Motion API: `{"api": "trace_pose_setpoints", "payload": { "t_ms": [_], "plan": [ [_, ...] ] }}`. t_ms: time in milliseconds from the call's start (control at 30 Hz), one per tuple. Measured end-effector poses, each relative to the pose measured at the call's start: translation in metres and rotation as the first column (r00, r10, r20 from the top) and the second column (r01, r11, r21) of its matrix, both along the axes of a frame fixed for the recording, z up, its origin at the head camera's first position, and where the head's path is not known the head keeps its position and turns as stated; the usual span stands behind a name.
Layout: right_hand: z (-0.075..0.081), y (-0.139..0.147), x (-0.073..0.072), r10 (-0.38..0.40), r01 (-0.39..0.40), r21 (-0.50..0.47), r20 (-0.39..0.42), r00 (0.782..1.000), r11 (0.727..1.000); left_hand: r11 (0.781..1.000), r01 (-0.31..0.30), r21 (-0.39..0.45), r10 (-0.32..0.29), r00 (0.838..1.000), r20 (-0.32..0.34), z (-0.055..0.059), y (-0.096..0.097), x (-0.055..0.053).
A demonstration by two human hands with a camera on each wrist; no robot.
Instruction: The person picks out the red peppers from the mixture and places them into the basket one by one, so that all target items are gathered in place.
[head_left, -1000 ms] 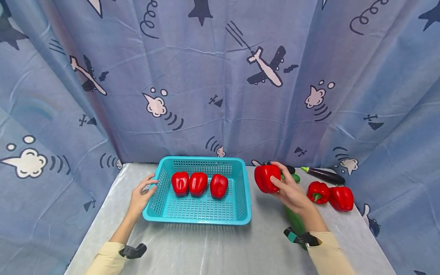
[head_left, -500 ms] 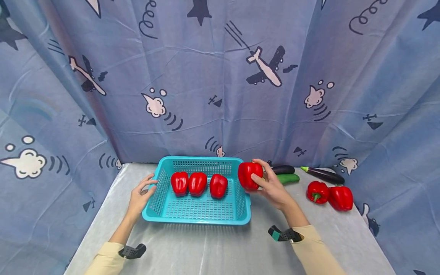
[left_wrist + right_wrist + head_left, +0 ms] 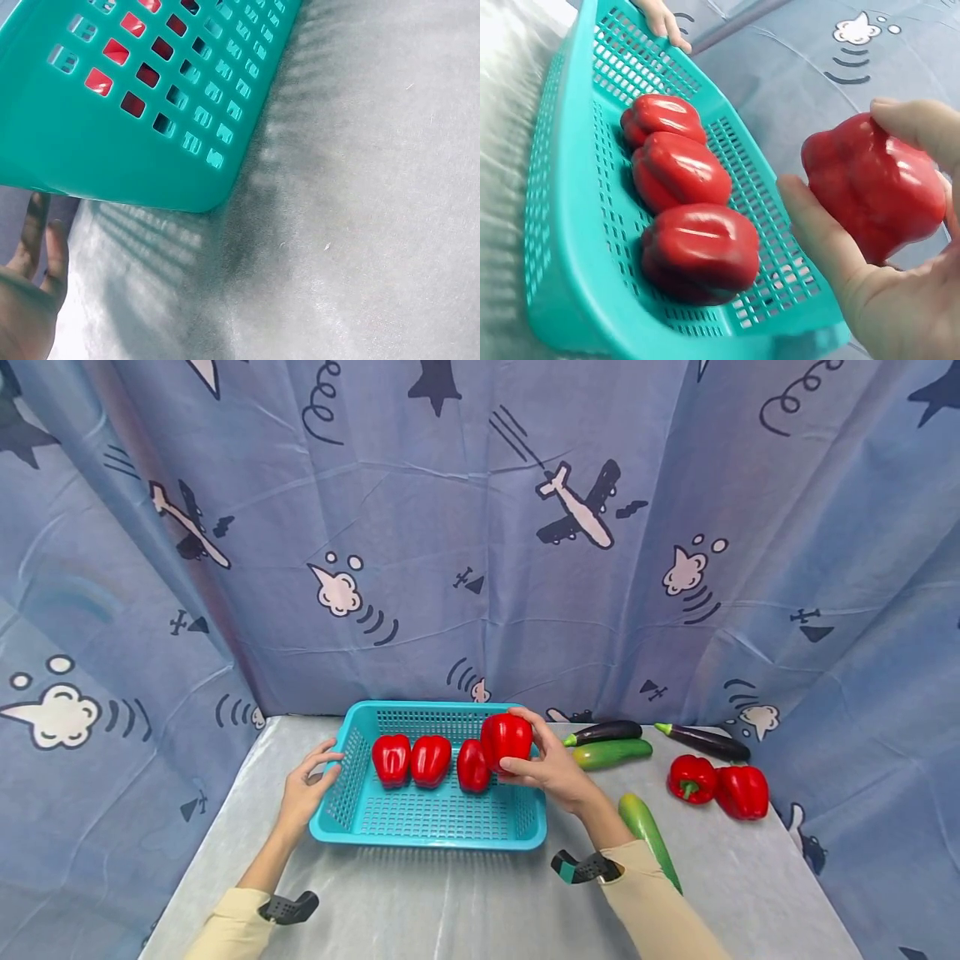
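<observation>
My right hand (image 3: pixel 553 770) grips a red bell pepper (image 3: pixel 506 742) over the right part of the turquoise basket (image 3: pixel 427 842). In the right wrist view, thumb and fingers wrap this pepper (image 3: pixel 870 184), held higher than the rim. Three more red bell peppers lie in a row inside: a left one (image 3: pixel 392 761), a middle one (image 3: pixel 431 761) and a right one (image 3: pixel 472 767), the last partly hidden behind the held pepper. At the basket's left side, my left hand (image 3: pixel 305 789) has its fingertips right at the rim, fingers loosely extended; the left wrist view shows fingers (image 3: pixel 34 232) beneath the rim.
Two red bell peppers (image 3: pixel 692 779) (image 3: pixel 742 792) lie at the table's right. Nearer are a green cucumber-like vegetable (image 3: pixel 649 839) and another green one (image 3: pixel 612 752). Two dark eggplants (image 3: pixel 607 732) (image 3: pixel 703 742) lie at the back, by the patterned curtain (image 3: pixel 420 568).
My right hand has carried the bell pepper leftward, from the table right of the basket to above its inside. My left hand has stayed at the left rim.
</observation>
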State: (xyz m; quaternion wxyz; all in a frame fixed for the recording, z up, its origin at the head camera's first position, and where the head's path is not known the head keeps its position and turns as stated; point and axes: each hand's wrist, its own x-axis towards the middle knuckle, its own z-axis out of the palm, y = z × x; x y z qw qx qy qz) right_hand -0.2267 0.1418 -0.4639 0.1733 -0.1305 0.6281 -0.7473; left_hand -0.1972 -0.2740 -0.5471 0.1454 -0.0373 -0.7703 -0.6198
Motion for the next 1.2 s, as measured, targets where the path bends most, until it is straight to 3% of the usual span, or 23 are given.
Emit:
{"api": "trace_pose_setpoints", "payload": {
  "t_ms": [233, 533, 900, 1200],
  "plan": [
    [-0.003, -0.023, 0.002, -0.028, 0.029, 0.07, -0.017, 0.999, 0.997, 1.0, -0.006, -0.01, 0.006, 1.0, 0.008, -0.001, -0.001, -0.001],
    [-0.005, -0.056, 0.005, 0.011, 0.007, 0.194, -0.093, 0.996, 0.981, 1.0, -0.002, 0.003, 0.002, 1.0, -0.02, -0.006, -0.003, -0.002],
    [-0.01, -0.093, 0.004, 0.087, -0.069, 0.158, -0.108, 0.99, 0.985, 1.0, 0.014, 0.018, -0.013, 0.999, -0.04, 0.0, -0.001, 0.0],
    [-0.014, -0.123, 0.006, 0.04, -0.028, 0.226, -0.051, 0.998, 0.974, 1.0, 0.024, 0.016, -0.023, 0.999, -0.044, -0.003, -0.003, -0.002]
  ]
}}
